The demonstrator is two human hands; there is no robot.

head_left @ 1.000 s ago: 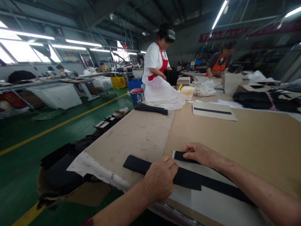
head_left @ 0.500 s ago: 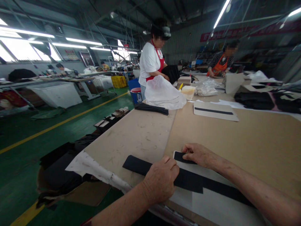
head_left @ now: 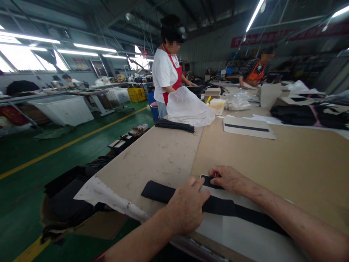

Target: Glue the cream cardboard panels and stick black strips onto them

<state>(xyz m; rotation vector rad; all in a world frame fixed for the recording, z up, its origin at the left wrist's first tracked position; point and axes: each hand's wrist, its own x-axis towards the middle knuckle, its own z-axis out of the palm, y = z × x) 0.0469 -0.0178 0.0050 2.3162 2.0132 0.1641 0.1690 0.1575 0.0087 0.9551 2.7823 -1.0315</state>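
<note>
My left hand [head_left: 187, 209] is curled over a flat black strip [head_left: 156, 191], its fingers partly hidden behind the hand. The strip's right part lies across a white board [head_left: 234, 233] and meets a longer, narrower black strip [head_left: 259, 217] there. At the far corner of the board, my right hand [head_left: 229, 179] has its thumb and fingers closed on the end of another black strip [head_left: 208, 181]. My left index fingertip is close to that same corner.
A bundle of black strips [head_left: 174, 125] and a white plastic bag [head_left: 189, 109] lie at the table's far left. Beyond is a pale board with a black strip [head_left: 248, 127]. A carton of black pieces [head_left: 71, 196] stands on the floor. Two co-workers in aprons [head_left: 166, 69] stand beyond.
The right end of the strip under my left hand has swung away from me, more in line with the longer strip. My left fingers moved closer to the board's corner. The nearer co-worker shifted left.
</note>
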